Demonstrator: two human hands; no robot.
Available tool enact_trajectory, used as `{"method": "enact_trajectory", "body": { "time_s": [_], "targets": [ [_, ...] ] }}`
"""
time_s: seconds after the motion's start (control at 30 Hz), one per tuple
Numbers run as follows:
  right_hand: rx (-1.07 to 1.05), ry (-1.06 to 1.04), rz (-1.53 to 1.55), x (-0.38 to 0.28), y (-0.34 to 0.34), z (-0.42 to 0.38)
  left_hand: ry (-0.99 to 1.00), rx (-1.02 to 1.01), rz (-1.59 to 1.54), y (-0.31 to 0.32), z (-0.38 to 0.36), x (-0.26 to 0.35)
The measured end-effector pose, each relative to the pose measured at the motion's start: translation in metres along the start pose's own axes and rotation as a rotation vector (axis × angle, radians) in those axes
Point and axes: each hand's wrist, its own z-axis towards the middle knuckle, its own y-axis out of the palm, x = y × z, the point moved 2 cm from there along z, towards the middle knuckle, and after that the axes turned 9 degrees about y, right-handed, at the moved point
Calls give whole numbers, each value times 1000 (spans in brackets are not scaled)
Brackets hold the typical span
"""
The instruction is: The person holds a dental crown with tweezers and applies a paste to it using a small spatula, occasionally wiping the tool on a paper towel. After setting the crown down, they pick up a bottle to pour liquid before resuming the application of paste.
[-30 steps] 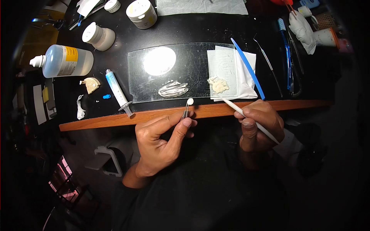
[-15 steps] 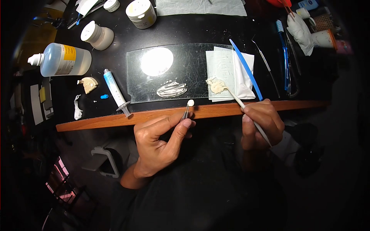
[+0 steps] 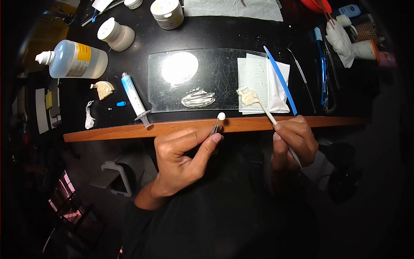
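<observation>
My left hand (image 3: 183,159) pinches metal tweezers (image 3: 216,127), and a small white piece (image 3: 221,116) sits at their tips above the wooden table edge. My right hand (image 3: 296,140) is closed round a slim white tool (image 3: 270,116). Its far tip touches a cream-coloured paste mound (image 3: 248,97) on a paper pad (image 3: 252,73). Left of the pad lies a glass slab (image 3: 172,97) with a smeared whitish patch (image 3: 198,99) near its front edge. A blue strip (image 3: 282,82) lies across the white tissue beside the pad.
A syringe (image 3: 134,97), a blue cap (image 3: 121,104), a toothed model piece (image 3: 105,90) and a liquid bottle (image 3: 79,59) are at left. Jars (image 3: 167,15) stand behind. A metal probe (image 3: 297,64) and a blue toothbrush (image 3: 322,69) lie right. The wooden edge (image 3: 172,129) runs in front.
The table items appear slightly further right and mostly higher in the view. The tweezers and white piece also appear further right. Both hands keep their grips, and the tool tip remains at the paste.
</observation>
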Motion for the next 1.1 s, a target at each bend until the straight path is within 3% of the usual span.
{"method": "enact_trajectory", "body": {
  "time_s": [0.47, 1.1],
  "targets": [
    [-138, -236, 215, -3, 18, 4, 84, 35, 21, 2, -1, -4],
    [-226, -185, 207, -1, 17, 4, 76, 18, 24, 1, -2, -6]
  ]
}}
